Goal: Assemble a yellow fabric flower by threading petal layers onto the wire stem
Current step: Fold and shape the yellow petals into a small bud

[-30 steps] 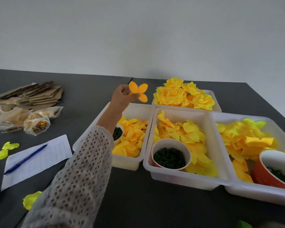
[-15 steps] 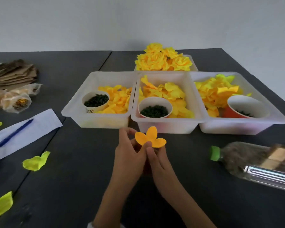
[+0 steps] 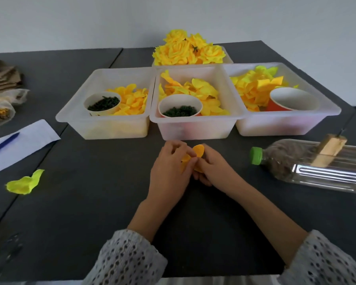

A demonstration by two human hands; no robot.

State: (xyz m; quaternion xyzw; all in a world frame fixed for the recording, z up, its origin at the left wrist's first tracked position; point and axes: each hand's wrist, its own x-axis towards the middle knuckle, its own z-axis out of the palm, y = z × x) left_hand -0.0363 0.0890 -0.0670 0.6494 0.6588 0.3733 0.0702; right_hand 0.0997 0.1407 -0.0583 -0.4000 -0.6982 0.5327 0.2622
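Observation:
An orange-yellow fabric petal layer (image 3: 198, 151) sits between both hands over the dark table, just in front of the middle bin. My left hand (image 3: 171, 167) pinches its left side with curled fingers. My right hand (image 3: 211, 167) pinches its right side, thumb against the fabric. Most of the petal is hidden by the fingers, and no wire stem shows. Three translucent bins hold loose petals: left bin (image 3: 74, 118), middle bin (image 3: 193, 128), right bin (image 3: 286, 124). Cups of dark green pieces (image 3: 103, 102) (image 3: 180, 110) stand in the left and middle bins.
Finished yellow flowers (image 3: 187, 50) fill a tray behind the bins. A clear bottle with a green cap (image 3: 317, 163) lies at right, a wood block (image 3: 329, 151) on it. Paper with a blue pen (image 3: 21, 142), loose yellow-green petals (image 3: 25, 183) and cardboard (image 3: 2, 79) lie at left.
My left hand carried the petal layer from above the bins down to the table front. My right hand joined it, and the petal is now folded between both hands.

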